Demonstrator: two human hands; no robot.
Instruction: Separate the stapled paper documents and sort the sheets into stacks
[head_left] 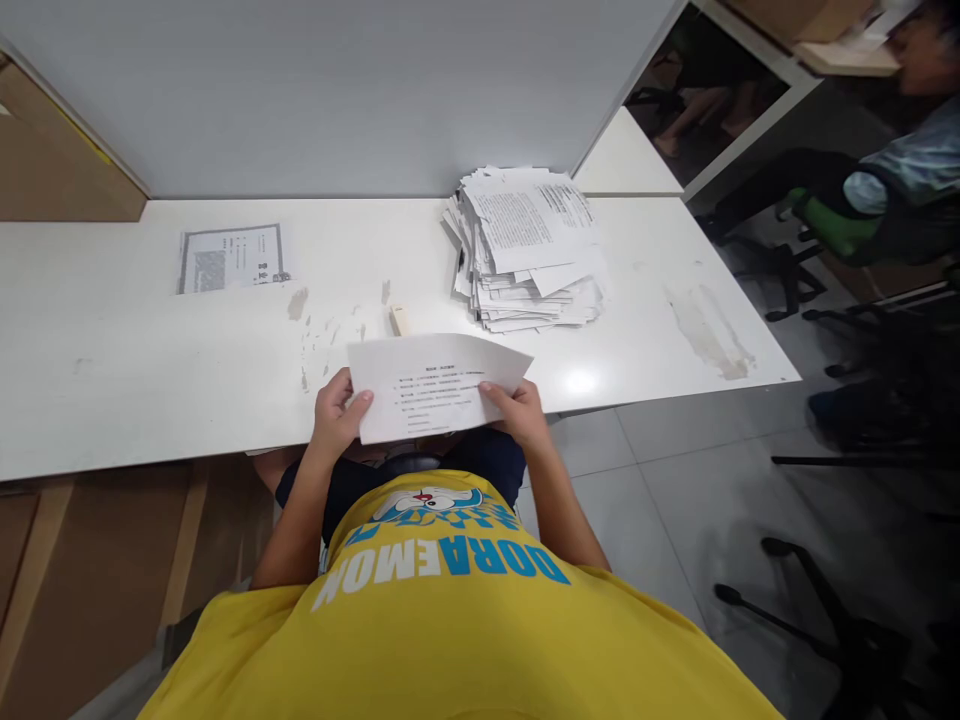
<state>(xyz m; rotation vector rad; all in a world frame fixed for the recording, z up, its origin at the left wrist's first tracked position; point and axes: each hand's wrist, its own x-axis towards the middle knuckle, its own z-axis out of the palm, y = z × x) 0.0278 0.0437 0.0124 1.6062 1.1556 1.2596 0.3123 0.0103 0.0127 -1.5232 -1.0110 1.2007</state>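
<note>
"What spreads before you?"

"A white table [112,350], with a pile of papers [532,245] beyond the near edge and to the right, closer to your right hand [523,412] than your left hand [341,415]."

"And the sheet [427,385]?"

"Raised at the table's near edge, its long side, as seen, running left to right between your hands, each pinching one end, thumbs uppermost."

"Anything smaller?"

"A beige block [399,320], just past the sheet's far edge."
</note>
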